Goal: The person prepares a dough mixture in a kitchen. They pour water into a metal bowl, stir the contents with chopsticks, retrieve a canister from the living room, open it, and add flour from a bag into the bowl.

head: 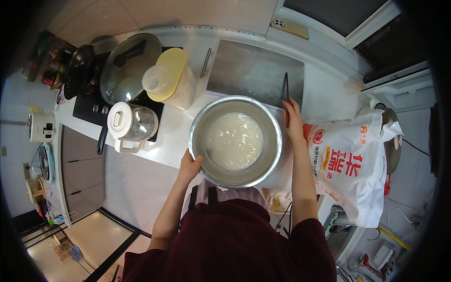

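Note:
A wide metal bowl point(197, 116) stands at the counter's front edge before me. It holds a pale, wet, lumpy mixture point(234, 141) with a shiny surface. My left hand point(190, 165) grips the bowl's rim at the lower left, thumb over the edge. In my right hand point(292, 114) is a pair of dark chopsticks point(286, 91), held upright beside the bowl's right side, their far ends over a metal board point(246, 67). Whether it is one stick or two is hard to tell. The board lies flat behind the bowl, with whitish smears on it.
A large white flour sack point(348, 165) stands at the right. To the left are a yellow-lidded container point(176, 77), a glass kettle point(134, 121) and a lidded pan point(130, 67) on a black cooktop point(84, 111). A phone point(289, 27) rests on the back ledge.

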Demonstrator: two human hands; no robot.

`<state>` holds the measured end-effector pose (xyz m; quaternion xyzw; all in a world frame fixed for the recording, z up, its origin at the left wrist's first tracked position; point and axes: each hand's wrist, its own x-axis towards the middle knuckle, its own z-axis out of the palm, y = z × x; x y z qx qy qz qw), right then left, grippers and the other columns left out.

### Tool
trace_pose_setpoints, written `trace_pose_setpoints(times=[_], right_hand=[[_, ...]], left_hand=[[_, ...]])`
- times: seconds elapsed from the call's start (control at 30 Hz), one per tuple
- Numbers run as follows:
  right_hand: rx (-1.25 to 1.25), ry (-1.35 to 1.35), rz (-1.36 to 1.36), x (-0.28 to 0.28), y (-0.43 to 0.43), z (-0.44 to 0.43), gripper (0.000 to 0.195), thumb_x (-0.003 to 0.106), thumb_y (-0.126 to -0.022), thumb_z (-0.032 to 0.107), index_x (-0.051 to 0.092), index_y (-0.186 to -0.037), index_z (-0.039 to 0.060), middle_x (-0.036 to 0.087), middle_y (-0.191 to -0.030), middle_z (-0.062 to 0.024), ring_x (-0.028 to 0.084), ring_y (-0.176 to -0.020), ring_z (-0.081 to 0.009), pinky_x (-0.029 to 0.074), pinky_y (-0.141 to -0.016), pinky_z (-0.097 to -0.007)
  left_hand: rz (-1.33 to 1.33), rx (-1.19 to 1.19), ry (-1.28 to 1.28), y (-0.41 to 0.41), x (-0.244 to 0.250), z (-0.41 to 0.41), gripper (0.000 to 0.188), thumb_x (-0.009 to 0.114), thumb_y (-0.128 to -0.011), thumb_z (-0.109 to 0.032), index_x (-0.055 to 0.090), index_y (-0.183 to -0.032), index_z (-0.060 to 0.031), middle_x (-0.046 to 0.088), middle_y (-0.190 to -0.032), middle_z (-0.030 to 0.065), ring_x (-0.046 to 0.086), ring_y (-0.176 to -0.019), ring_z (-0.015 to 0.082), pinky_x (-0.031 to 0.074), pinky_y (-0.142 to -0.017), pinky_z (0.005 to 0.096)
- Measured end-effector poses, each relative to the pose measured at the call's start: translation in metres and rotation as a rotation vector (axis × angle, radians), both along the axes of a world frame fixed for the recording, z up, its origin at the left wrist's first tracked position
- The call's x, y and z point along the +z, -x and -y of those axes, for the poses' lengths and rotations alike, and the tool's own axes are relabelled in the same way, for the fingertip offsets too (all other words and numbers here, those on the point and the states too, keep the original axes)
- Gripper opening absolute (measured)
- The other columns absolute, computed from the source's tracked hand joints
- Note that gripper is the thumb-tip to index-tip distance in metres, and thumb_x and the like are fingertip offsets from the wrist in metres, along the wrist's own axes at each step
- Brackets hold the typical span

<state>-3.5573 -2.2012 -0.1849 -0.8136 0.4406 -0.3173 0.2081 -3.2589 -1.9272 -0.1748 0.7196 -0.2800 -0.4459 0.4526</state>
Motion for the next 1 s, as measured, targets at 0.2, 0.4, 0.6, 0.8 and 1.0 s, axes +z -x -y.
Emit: trace_pose_setpoints(times=[0.2,0.4,0.6,0.8,1.0], right_hand=[[0.032,-0.703,0.403,-0.053,-0.007,0.025,0.037,0.051,-0.091,0.011,0.053,-0.128,0.0076,0.033,-0.147,-0.0145,0.035,-0.134,-0.0251,0.027,-0.108,-0.0283],[-0.008,-0.406,0.162,-0.044,-0.002,0.019,0.053,0.047,-0.083,-0.007,0.047,-0.133,0.0078,0.036,-0.146,-0.0133,0.037,-0.133,-0.0274,0.032,-0.107,-0.0314],[-0.1,-0.117,-0.031,0.055,-0.013,-0.032,0.064,0.034,-0.074,-0.018,0.047,-0.132,0.0053,0.036,-0.145,-0.0151,0.038,-0.132,-0.0312,0.033,-0.107,-0.0347],[0.157,-0.05,0.063,0.127,-0.058,-0.094,0.049,0.042,-0.076,-0.012,0.053,-0.122,0.0016,0.045,-0.138,-0.0181,0.043,-0.128,-0.0318,0.037,-0.103,-0.0343],[0.553,-0.237,0.117,0.144,-0.126,-0.16,0.033,0.047,-0.086,-0.002,0.056,-0.119,0.0003,0.048,-0.135,-0.0173,0.048,-0.123,-0.0316,0.04,-0.1,-0.0361]], left_hand=[[-0.024,0.007,-0.041,0.002,0.012,0.0,0.046,0.05,-0.081,-0.006,0.044,-0.125,0.0058,0.063,-0.106,0.0164,0.062,-0.096,0.0211,0.049,-0.083,0.0314],[-0.045,-0.006,-0.015,0.002,0.004,-0.001,0.046,0.051,-0.081,-0.006,0.044,-0.125,0.006,0.063,-0.106,0.0157,0.061,-0.095,0.0201,0.049,-0.082,0.0306],[0.012,-0.038,0.006,0.001,-0.002,-0.001,0.048,0.053,-0.081,-0.008,0.044,-0.126,0.0057,0.063,-0.106,0.0174,0.063,-0.094,0.0206,0.049,-0.082,0.0311],[-0.107,0.062,-0.1,-0.004,0.045,-0.017,0.06,0.062,-0.088,-0.023,0.035,-0.133,0.0049,0.058,-0.118,0.0199,0.062,-0.091,0.0229,0.051,-0.079,0.0332],[0.083,0.551,0.072,0.028,0.043,-0.151,0.024,0.04,-0.099,-0.017,0.05,-0.111,0.001,0.057,-0.089,0.0083,0.055,-0.078,0.0146,0.046,-0.07,0.0277]])
